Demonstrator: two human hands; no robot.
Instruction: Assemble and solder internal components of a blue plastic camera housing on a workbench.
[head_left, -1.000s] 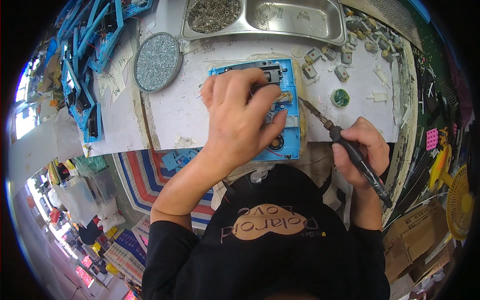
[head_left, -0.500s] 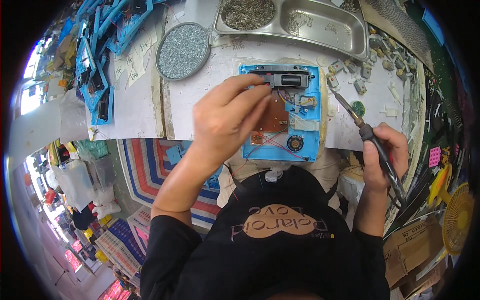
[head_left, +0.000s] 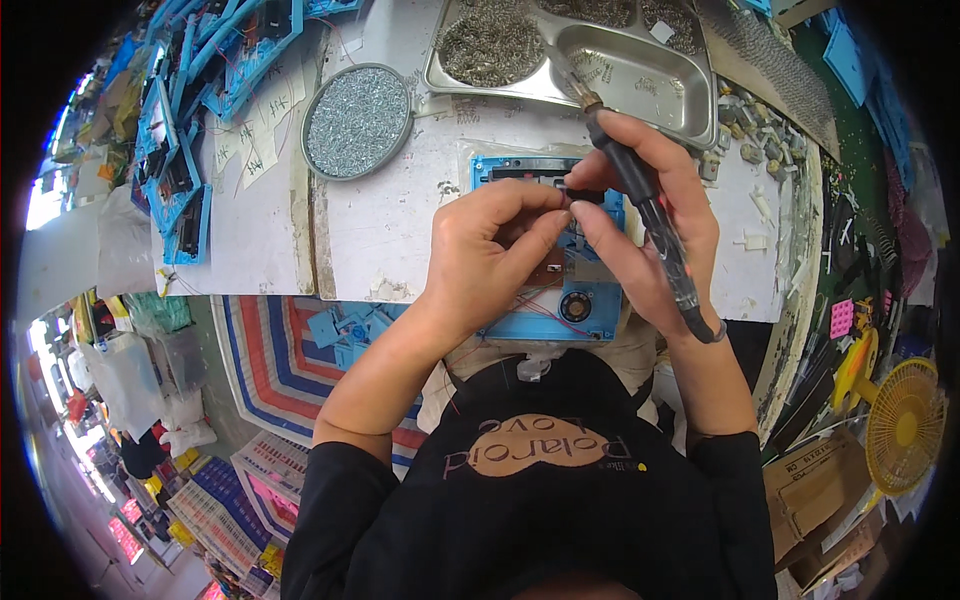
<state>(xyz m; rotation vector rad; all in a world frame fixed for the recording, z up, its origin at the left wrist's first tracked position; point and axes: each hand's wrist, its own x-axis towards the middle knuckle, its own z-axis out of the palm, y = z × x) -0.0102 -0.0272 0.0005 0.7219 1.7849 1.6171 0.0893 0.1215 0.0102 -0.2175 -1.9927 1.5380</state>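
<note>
A blue plastic housing (head_left: 540,325) lies open on the white table before me, with a brown circuit board (head_left: 548,272), thin wires and a round black speaker-like part (head_left: 575,306). My left hand (head_left: 490,245) is above its left side, thumb and fingertips pinched; what they hold is mostly hidden. My right hand (head_left: 675,205) grips a soldering iron (head_left: 645,190), its tip pointing up and away over the metal tray. That hand's thumb and fingertips also close on a small black part (head_left: 585,195), touching the left fingertips. Both hands cover much of the housing.
Beyond the housing stands a metal tray (head_left: 690,130) with springs (head_left: 490,48). A round dish of small metal pieces (head_left: 357,122) sits left of it. Blue housings (head_left: 180,190) pile up far left; small grey-and-white parts (head_left: 755,140) lie right. A yellow fan (head_left: 905,425) stands lower right.
My right hand has swung in from the right with the soldering iron, meeting my left over the housing. The iron's tip has risen toward the tray. The left hand has shifted slightly right and down.
</note>
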